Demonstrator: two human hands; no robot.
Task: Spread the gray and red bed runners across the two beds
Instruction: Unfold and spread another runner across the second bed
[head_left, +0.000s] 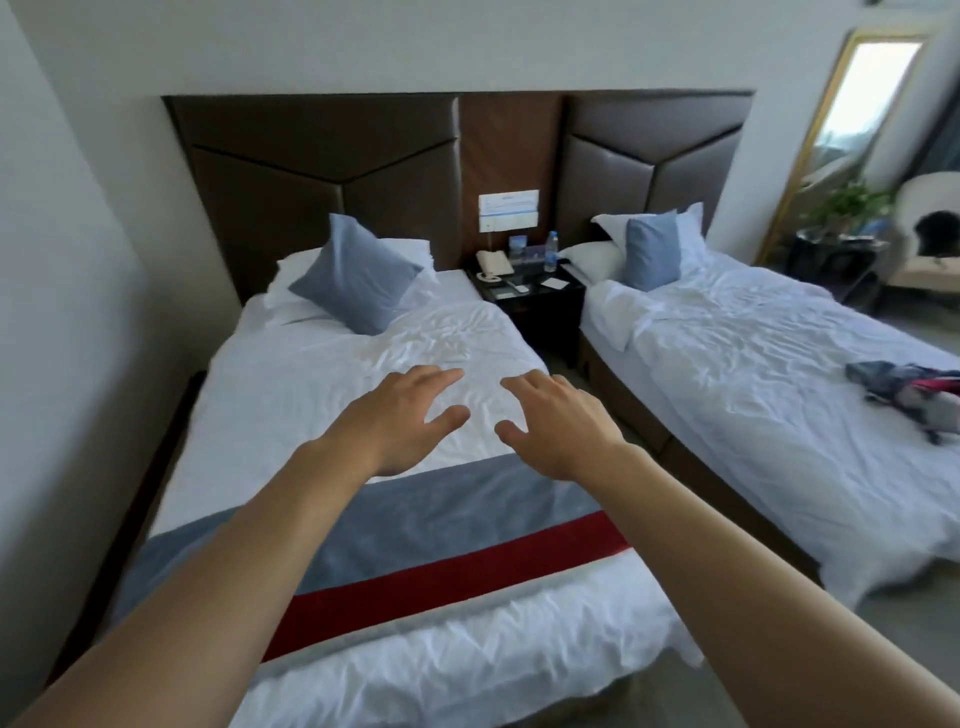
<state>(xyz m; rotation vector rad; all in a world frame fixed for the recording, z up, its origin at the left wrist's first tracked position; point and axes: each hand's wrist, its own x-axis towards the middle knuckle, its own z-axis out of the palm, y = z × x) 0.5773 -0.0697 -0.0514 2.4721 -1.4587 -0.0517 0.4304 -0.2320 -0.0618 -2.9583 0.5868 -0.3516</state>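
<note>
Head view: forearms hide runner (447, 525) middle; bundle (914, 397) blurred.

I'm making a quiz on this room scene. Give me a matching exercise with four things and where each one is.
Things:
1. spread runner
2. bundled runner
3. phone
4. blue cushion

Places:
A. on the nightstand between the beds
B. across the foot of the left bed
C. against the left bed's white pillows
D. crumpled on the right bed

Pairs: 1-B, 2-D, 3-A, 4-C
</note>
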